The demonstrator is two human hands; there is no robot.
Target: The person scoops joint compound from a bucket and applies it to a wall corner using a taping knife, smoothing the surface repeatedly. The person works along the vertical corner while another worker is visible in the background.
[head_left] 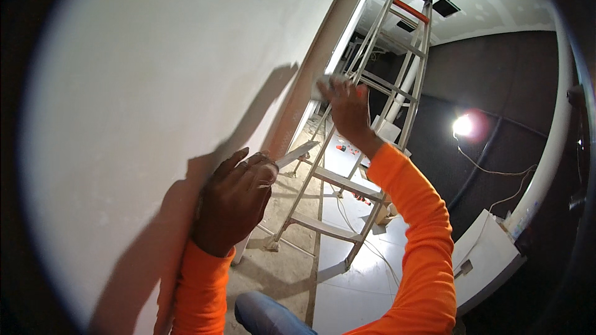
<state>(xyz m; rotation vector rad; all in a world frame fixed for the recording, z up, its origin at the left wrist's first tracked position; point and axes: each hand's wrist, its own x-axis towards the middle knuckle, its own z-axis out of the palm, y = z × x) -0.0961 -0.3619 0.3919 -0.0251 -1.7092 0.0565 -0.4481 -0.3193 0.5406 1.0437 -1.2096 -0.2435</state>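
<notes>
1 pale blade (298, 154) is gripped in the nearer left hand (233, 197) beside the wall (143, 87), its long axis angled up and rightward, below the right hand (351, 110), whose grip on a blurred grey item (324, 86) cannot be told.

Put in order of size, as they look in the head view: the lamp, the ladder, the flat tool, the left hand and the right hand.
1. Ladder
2. Left hand
3. Right hand
Unranked: flat tool and lamp; both look small, and glare hides the lamp's edge.
</notes>
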